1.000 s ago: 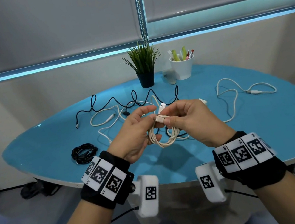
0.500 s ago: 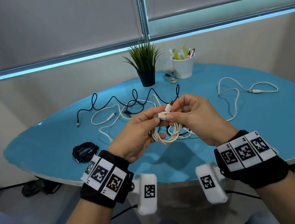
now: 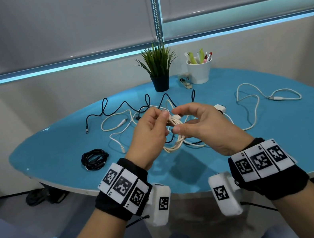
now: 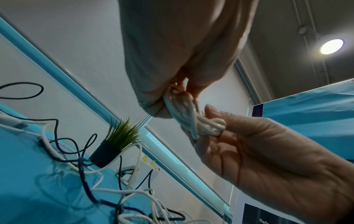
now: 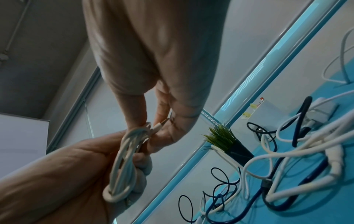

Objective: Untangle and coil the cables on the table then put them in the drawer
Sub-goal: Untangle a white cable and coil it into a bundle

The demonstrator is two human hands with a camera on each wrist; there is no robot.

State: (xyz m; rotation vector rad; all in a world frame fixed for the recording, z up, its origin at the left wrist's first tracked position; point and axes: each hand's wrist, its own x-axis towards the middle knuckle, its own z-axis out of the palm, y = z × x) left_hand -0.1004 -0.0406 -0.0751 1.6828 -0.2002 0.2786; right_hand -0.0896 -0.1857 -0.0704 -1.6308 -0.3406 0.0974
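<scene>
So the loops can't spring apart, my left hand (image 3: 150, 132) pinches the white cable coil (image 3: 174, 136) above the table (image 3: 54, 158), while my right hand (image 3: 201, 123) pinches its plug end (image 5: 159, 125) to tuck it.

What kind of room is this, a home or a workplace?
Most likely a workplace, such as an office or study corner, though I cannot be sure. A white pen cup and a stapler stand on the blue table, roller blinds cover wide windows, and loose charging cables lie about.
</scene>
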